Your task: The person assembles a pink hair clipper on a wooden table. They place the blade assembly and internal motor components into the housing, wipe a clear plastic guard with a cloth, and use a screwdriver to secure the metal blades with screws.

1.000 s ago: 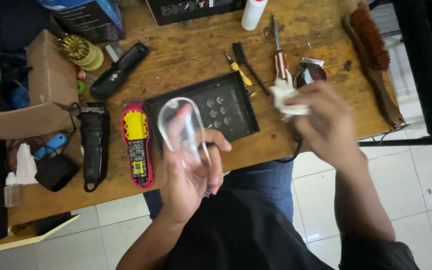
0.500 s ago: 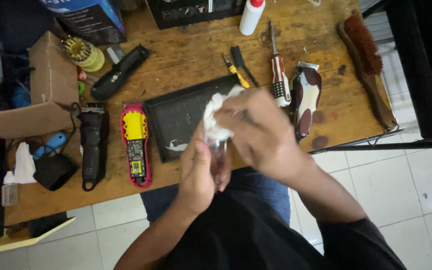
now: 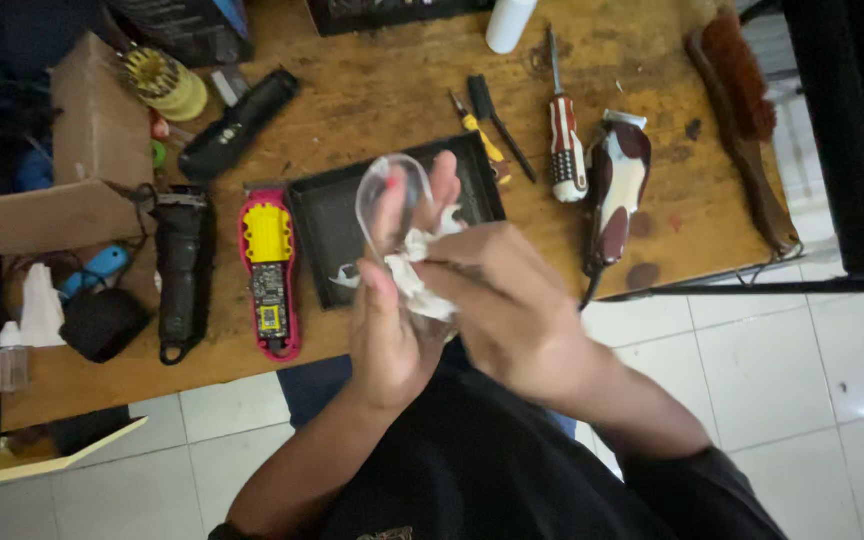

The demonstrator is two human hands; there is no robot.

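My left hand (image 3: 387,310) holds a clear plastic clipper cover (image 3: 384,195) upright over the black tray (image 3: 327,225). My right hand (image 3: 512,305) presses a crumpled white tissue (image 3: 414,280) against the lower part of that cover. Both hands are close together, just in front of the wooden table's near edge. The cover's lower half is hidden by my fingers and the tissue.
On the wooden table (image 3: 382,90) lie an opened red and yellow clipper body (image 3: 270,270), a black clipper (image 3: 182,265), a maroon and white clipper (image 3: 617,190), a red-striped screwdriver (image 3: 564,125), a brush (image 3: 742,110), a white bottle (image 3: 508,22) and a cardboard box (image 3: 82,150).
My right hand came from the right side of the table with the tissue and now rubs it lower on the clear cover. The left hand kept hold of the cover.
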